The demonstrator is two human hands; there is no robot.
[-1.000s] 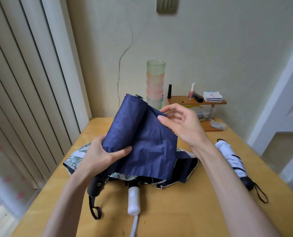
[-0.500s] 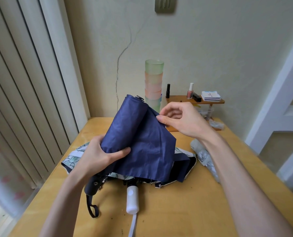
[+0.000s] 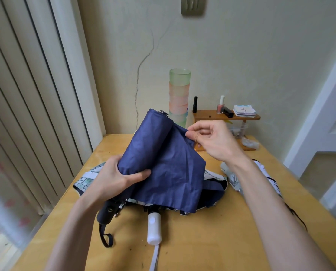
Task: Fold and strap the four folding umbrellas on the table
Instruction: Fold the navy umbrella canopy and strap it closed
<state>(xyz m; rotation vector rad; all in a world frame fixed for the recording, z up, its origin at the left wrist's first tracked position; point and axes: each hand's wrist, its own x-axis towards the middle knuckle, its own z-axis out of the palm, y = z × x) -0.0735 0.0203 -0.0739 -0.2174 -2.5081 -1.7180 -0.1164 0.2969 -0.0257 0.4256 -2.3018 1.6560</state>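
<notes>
Navy umbrella [image 3: 163,169] half-rolled, tilted, centre frame; patterned white-handled umbrella [image 3: 154,227] spread beneath; white umbrella [image 3: 273,182] right, partly hidden.

Cloth, plastic and wood, as we see them on and around the table.
We find the navy blue folding umbrella [image 3: 163,163] clad in thin, matt, finely creased cloth, and its stubby black handle [image 3: 106,212] looks like dull plastic. The white oblong umbrella handle [image 3: 154,229] is smooth, glossy plastic. The yellow wooden table [image 3: 212,241] has a smooth, faintly shiny finish, the small brown wooden shelf [image 3: 208,115] looks polished, and the stacked pastel cups [image 3: 179,90] look like frosted translucent plastic.
</notes>
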